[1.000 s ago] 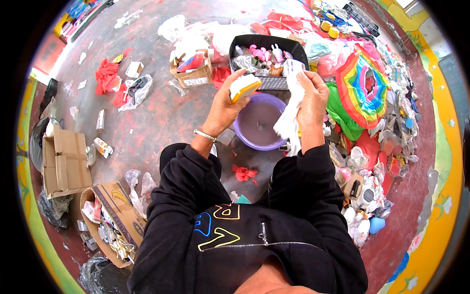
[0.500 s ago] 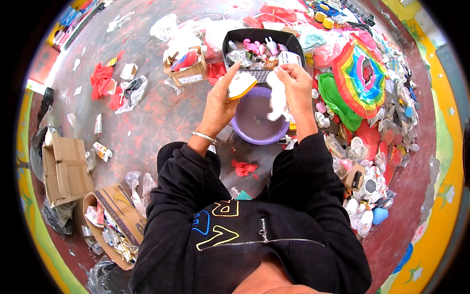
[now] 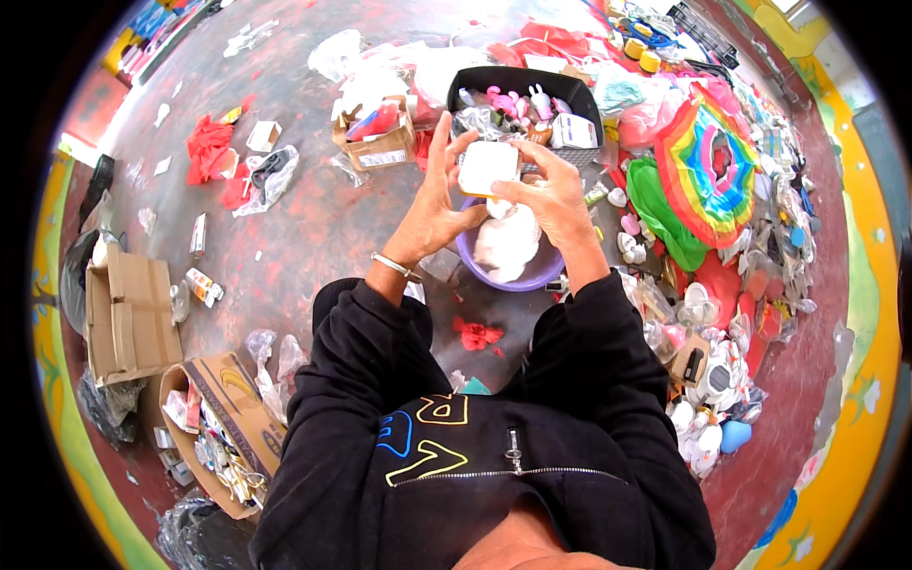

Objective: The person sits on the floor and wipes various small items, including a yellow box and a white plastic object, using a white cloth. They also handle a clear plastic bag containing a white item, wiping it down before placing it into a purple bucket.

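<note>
A small white rounded-square piece with a yellow edge [image 3: 490, 168] is held up above a purple basin [image 3: 543, 276]. My right hand [image 3: 560, 201] grips its right side, with the thumb at the lower corner and the fingers at the upper one. On the other side my left hand [image 3: 433, 204] has its fingers and thumb spread apart, close to the left edge; whether the fingertips touch it I cannot tell. White cloth [image 3: 506, 245] lies in the basin below, part of it just under the piece.
Behind the basin, a black crate [image 3: 576, 90] contains pink toys and plastic bags. A small carton [image 3: 380, 147] stands left of it. Mixed plastic scrap and a rainbow-coloured inflatable [image 3: 708, 166] cover the right side. At left are an upright cardboard box [image 3: 133, 318] and a filled carton [image 3: 233, 413].
The white cloth has left my right hand and is now in the basin. My right hand has taken hold of the white piece, which has turned its broad face up.
</note>
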Available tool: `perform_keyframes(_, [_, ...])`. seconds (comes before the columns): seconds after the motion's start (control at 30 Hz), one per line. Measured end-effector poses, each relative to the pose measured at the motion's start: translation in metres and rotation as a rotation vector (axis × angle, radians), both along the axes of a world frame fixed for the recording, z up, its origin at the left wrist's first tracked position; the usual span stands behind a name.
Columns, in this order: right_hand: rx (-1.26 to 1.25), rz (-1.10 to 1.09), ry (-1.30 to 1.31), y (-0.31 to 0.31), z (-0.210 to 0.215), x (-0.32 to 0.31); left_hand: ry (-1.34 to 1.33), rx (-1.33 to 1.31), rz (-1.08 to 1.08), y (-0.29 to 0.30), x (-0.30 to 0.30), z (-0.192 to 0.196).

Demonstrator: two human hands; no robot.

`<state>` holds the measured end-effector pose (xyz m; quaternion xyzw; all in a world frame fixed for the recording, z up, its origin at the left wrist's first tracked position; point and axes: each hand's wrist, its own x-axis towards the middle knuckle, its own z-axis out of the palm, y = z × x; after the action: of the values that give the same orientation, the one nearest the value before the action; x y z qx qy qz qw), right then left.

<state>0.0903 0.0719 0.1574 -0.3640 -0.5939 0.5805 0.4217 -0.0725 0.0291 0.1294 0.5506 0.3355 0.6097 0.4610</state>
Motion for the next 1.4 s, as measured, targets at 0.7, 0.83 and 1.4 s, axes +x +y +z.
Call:
perform_keyframes(0.7, [0.066, -0.227, 0.038, 0.008, 0.002, 0.005, -1.03, -0.376, -0.349, 0.003, 0.002, -0.015])
perform_keyframes(0.83, [0.075, -0.357, 0.337, -0.006, 0.012, -0.012, -1.084, -0.418, -0.321, 0.005, 0.011, -0.023])
perform_keyframes(1.4, [0.193, -0.373, 0.077, 0.016, 0.014, 0.01, -0.718, -0.282, -0.271, 0.004, 0.002, -0.01])
